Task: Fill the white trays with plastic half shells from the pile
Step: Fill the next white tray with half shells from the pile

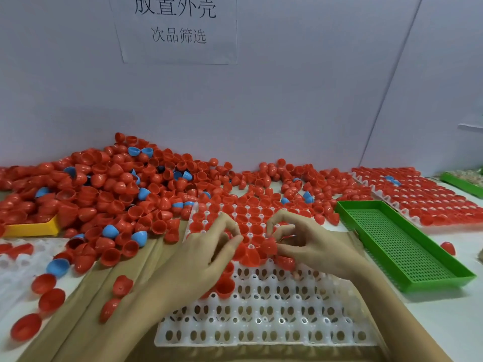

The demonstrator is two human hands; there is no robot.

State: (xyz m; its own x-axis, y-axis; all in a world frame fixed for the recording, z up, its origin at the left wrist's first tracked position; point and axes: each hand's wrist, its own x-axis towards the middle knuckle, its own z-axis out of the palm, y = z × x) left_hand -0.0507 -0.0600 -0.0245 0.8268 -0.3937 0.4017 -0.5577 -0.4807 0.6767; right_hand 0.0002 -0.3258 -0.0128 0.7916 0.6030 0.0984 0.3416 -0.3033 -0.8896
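Both bare forearms reach in from the near edge and converge over the middle of the white perforated plastic tray point(266, 317) that lies on brown paper in front of the person. The left hand point(206, 254) comes in from the lower left, palm turned down and slightly inward, its fingers point(224, 226) bent toward the tray's filled rows; red shells show under the palm and beside the thumb, but whether the fingers actually grip one cannot be told. The right hand point(305, 241) comes in from the lower right with the wrist low and the fingers arched; its thumb and fingertips pinch a red plastic half shell point(269, 245) just above the tray, at the edge between the filled and the bare cells. The far rows of this tray hold red shells, open side up, while the near rows stand bare. The big pile of red and blue plastic half shells point(112, 186) spreads along the wall behind and to the left of the tray, with loose shells trailing down the left side. A shallow green perforated plastic tray point(402, 246) sits just right of the right hand, and beyond it a second white tray full of red shells point(428, 197). A yellow plastic tray point(34, 228) juts out from under the pile at the left.
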